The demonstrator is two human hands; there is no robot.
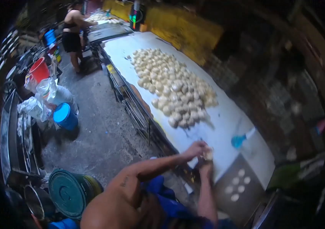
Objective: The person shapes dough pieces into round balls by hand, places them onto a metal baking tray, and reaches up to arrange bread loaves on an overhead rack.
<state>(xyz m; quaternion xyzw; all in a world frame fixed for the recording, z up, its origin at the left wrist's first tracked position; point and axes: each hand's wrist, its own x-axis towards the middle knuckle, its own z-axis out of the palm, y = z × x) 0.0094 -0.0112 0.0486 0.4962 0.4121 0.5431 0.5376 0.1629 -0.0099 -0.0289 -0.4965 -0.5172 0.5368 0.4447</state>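
Observation:
Many pale dough balls (177, 87) lie heaped along the white tabletop (227, 129). At the table's near edge, my left hand (197, 149) is closed on a small pale dough piece (208, 154). My right hand (205, 165) is just below it, against the same piece; its fingers are blurred and partly hidden. To the right of my hands, several flat pale rounds (238, 185) sit on a grey tray (223, 191). A blue-green tool (238, 141) with a pale handle lies on the table above the tray.
Another person (74, 34) stands at the table's far end, near more dough. On the floor to the left are a blue bucket (65, 116), a red bucket (39, 70), plastic bags (36, 107) and a large green lidded drum (67, 194). A yellow panel (185, 30) borders the table's far side.

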